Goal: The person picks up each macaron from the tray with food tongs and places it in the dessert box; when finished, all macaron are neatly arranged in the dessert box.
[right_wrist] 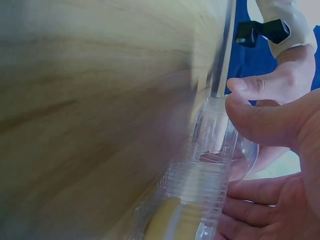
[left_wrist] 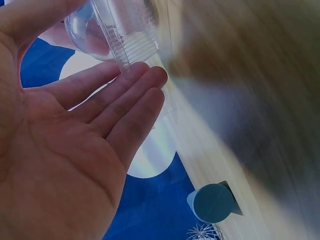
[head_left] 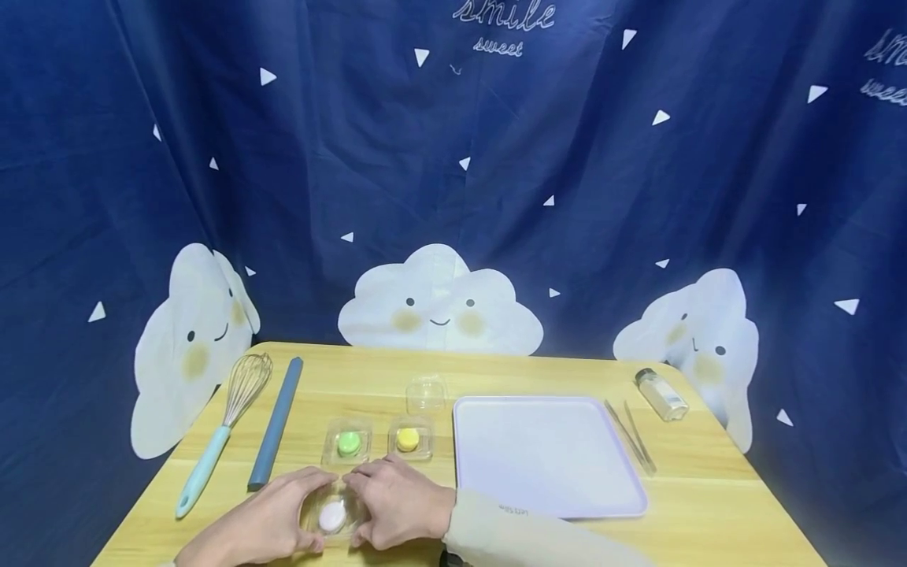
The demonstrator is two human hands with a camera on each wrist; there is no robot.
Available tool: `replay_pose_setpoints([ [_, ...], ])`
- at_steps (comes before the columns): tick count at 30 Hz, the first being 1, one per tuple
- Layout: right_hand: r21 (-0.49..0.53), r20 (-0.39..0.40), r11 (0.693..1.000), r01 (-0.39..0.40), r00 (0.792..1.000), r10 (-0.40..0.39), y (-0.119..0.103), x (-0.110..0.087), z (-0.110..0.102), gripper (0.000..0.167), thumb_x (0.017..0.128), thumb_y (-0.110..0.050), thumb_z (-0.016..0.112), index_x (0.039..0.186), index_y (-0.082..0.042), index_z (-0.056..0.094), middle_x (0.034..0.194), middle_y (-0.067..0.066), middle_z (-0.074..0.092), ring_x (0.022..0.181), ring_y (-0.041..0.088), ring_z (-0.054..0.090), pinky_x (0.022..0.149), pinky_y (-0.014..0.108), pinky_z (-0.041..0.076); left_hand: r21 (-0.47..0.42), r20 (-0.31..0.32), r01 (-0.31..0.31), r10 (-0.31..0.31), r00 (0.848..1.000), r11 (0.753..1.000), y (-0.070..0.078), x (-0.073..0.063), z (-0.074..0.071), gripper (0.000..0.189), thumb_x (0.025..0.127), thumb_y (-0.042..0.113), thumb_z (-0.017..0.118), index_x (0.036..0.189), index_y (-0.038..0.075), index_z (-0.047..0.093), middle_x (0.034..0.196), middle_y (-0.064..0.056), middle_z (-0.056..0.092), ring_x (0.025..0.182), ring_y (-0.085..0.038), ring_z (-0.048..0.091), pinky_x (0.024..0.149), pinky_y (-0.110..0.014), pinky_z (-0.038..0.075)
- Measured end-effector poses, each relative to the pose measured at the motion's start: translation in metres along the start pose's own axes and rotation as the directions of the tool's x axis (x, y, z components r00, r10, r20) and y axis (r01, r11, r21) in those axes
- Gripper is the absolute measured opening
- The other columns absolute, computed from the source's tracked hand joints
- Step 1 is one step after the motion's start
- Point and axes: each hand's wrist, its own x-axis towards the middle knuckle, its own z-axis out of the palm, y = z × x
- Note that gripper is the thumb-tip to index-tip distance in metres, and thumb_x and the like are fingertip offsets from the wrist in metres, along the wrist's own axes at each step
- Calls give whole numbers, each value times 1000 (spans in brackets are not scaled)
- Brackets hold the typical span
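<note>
A clear plastic macaron box with a domed lid sits at the front of the table, a pale pinkish-white macaron inside. My left hand holds its left side between thumb and fingers. On the opposite side my right hand grips the rim, thumb at the near edge and fingers at the far one. The left wrist view shows the box's ribbed wall against my fingertips. Just behind stand two small clear trays, one with a green macaron, the other with a yellow macaron.
A loose clear lid lies behind the trays. To the left are a whisk and a blue-grey bar. A pale lilac-rimmed tray, tweezers and a dark-capped jar lie to the right. A dark blue curtain hangs behind.
</note>
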Motion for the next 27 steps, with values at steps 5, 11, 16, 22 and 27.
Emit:
replay_pose_setpoints([
  [5,9,17,1000,-7,1000,6,1,0,0,72,84,-59,74,139,-16,59,128,-8,68,116,1,64,98,24,53,-39,14,44,-44,999,998,0,0,0,83,71,44,89,138,4,59,139,-14,62,127,-39,59,99,-61,51],
  [11,13,32,1000,-19,999,18,2,0,-2,73,84,-59,74,141,-18,57,131,-9,67,119,1,63,101,24,52,-22,13,41,-41,999,999,0,1,-1,85,71,48,88,138,3,58,138,-14,63,126,-39,60,97,-60,53],
  [16,-1,7,1000,-3,1000,3,2,0,-2,69,84,-58,75,138,-17,60,126,-9,69,113,0,65,97,22,53,-11,-5,30,-31,1000,999,2,1,0,85,71,48,88,137,3,59,137,-14,64,125,-37,61,98,-58,54],
  [22,-16,-12,1000,9,1000,-10,4,1,-3,67,83,-55,77,136,-16,61,128,-8,70,114,1,66,91,21,54,18,-29,7,-6,1000,1000,5,1,-1,84,71,48,88,136,2,60,136,-15,65,124,-37,63,98,-57,54],
  [27,-7,13,1000,2,1000,-2,3,-1,-3,71,84,-57,75,140,-16,58,133,-8,67,120,2,63,92,20,51,16,-21,51,-51,998,999,6,-2,-2,87,71,49,88,138,2,59,137,-14,64,126,-38,61,98,-58,53],
])
